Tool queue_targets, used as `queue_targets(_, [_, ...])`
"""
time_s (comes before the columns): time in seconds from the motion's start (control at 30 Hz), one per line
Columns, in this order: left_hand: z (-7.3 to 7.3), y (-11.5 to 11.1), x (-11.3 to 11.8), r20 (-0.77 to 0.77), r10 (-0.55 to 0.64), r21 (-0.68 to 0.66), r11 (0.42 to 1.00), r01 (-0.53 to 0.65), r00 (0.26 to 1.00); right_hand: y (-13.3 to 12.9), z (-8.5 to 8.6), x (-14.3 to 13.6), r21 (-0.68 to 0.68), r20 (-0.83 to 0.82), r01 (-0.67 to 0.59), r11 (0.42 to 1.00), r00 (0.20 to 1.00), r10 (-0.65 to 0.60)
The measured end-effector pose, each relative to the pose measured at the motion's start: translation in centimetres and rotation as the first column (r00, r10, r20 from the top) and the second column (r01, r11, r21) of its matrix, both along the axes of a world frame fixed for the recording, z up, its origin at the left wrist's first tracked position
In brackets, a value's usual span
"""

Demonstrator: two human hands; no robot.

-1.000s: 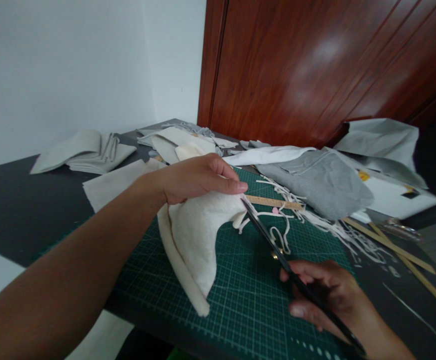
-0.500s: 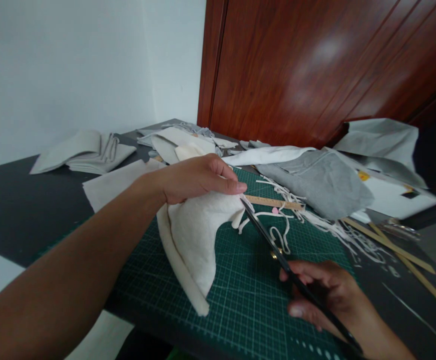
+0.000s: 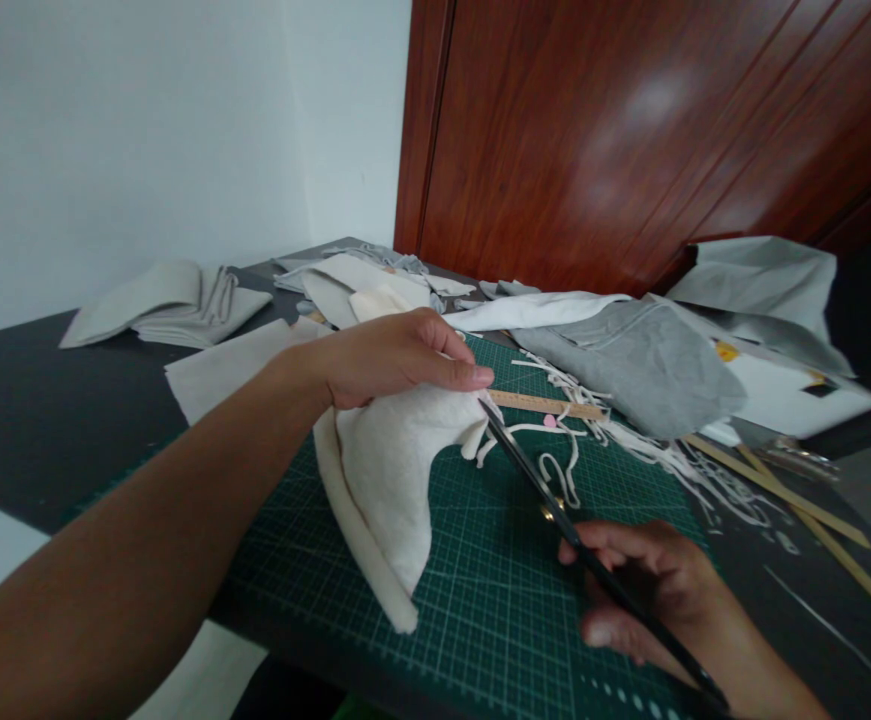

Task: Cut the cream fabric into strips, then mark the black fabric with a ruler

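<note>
Pinched between the thumb and fingers of my left hand (image 3: 412,355) is a piece of white fabric (image 3: 394,470), its lower part hanging over the green cutting mat (image 3: 510,600). A thick rolled or folded edge runs down the fabric's left side. My right hand (image 3: 652,580) is closed round the handles of black scissors (image 3: 532,475), which have a gold-coloured pivot. The blade tips touch the fabric's edge just below my left thumb; whether they are between layers I cannot tell. Thin white fabric strips (image 3: 562,475) lie on the mat beside the blades.
A wooden ruler (image 3: 547,404) lies behind the scissors, with a small pink disc (image 3: 550,421) near it. Grey cloth (image 3: 630,360) and more strips (image 3: 675,460) lie to the right, near crossed wooden sticks (image 3: 787,490). Folded pale fabric (image 3: 172,305) sits back left.
The right thumb has shifted very slightly on the scissors' handle side. My left hand and the fabric look unmoved.
</note>
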State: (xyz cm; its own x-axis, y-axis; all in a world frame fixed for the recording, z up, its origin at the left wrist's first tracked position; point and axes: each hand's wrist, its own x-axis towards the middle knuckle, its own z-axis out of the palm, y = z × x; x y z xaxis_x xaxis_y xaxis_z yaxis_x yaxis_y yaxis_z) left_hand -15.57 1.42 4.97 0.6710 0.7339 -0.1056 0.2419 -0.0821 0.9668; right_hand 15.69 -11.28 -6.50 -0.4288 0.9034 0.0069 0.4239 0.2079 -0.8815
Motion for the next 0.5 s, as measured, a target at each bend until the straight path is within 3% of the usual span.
queue_targets(0.33, [-0.13, -0.12, 0.29, -0.072, -0.014, 0.098, 0.995, 0.021, 0.997, -0.05, -0.26, 0.21, 0.017, -0.004, -0.002, 1.0, 1.0, 0.002])
queue_targets(0.5, [-0.08, 0.63, -0.45, -0.134, -0.095, 0.29, 0.948, 0.131, 0.986, -0.05, -0.23, 0.24, 0.014, 0.0, 0.0, 1.0, 1.0, 0.0])
